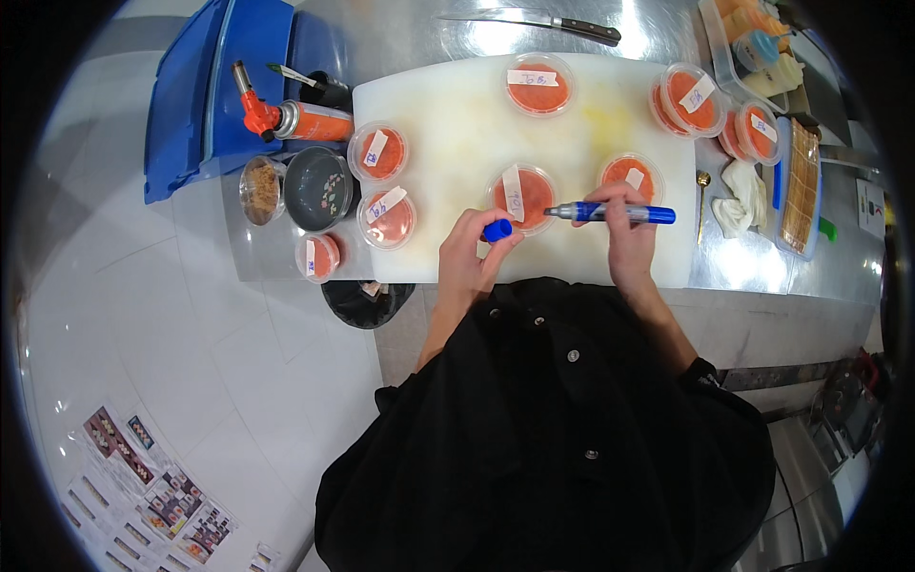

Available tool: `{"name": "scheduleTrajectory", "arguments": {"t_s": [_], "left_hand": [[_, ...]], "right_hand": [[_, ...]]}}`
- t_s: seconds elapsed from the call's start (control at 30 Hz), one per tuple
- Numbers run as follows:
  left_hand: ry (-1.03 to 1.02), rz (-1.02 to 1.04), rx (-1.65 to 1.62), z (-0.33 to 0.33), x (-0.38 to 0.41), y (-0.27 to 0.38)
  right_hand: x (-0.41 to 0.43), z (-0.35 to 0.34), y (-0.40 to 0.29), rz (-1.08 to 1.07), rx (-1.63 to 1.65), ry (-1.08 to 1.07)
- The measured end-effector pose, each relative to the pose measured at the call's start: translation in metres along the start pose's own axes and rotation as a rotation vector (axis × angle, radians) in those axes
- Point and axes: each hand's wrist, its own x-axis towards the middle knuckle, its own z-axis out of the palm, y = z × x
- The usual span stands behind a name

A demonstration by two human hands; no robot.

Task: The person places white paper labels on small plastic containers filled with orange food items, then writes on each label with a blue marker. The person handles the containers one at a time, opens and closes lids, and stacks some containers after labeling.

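Observation:
Between the fingers of my left hand [468, 254] is a blue marker cap [497, 230]. A blue and grey marker [615, 212], uncapped, lies in the grip of my right hand [629, 239], its tip pointing left toward the cap but apart from it. Just beyond both hands a round clear tub [540, 196] of orange-red food sits on the white cutting board [443, 157]. A white tape label [512, 193] with handwriting crosses its lid. Partly behind my right hand is another labelled tub [629, 171].
More labelled tubs stand at the back [540, 96], left [386, 218] and right [693, 100]. A knife [565, 25] lies behind the board. On the left are a blowtorch [300, 118], a dark bowl [322, 189] and a crumb-filled cup [261, 190]. A cloth [740, 196] and golden spoon [703, 204] lie right.

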Motion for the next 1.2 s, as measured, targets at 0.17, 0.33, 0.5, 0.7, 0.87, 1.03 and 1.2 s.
{"name": "scheduleTrajectory", "arguments": {"t_s": [0.17,0.33,0.5,0.7,0.87,1.03,1.2], "left_hand": [[-0.063,-0.017,0.027,0.006,-0.009,-0.002],[-0.080,0.030,0.044,0.012,-0.012,-0.001],[-0.131,0.090,0.072,0.013,-0.011,-0.003],[-0.173,-0.058,0.008,0.023,-0.011,0.006],[-0.299,-0.242,-0.152,0.034,-0.016,-0.019],[-0.320,0.212,-0.117,0.054,-0.010,-0.030],[-0.485,0.263,-0.121,0.098,-0.002,-0.077]], "right_hand": [[-0.011,0.012,-0.007,0.101,-0.192,-0.047],[-0.013,0.016,-0.009,0.132,-0.233,-0.091],[-0.010,0.016,-0.010,0.171,-0.286,-0.150],[-0.007,0.014,-0.001,0.223,-0.272,-0.132],[-0.007,0.031,0.005,0.143,0.294,0.076],[-0.034,0.017,0.015,-0.168,-0.098,-0.219],[-0.040,-0.028,0.055,-0.195,-0.188,-0.400]]}}
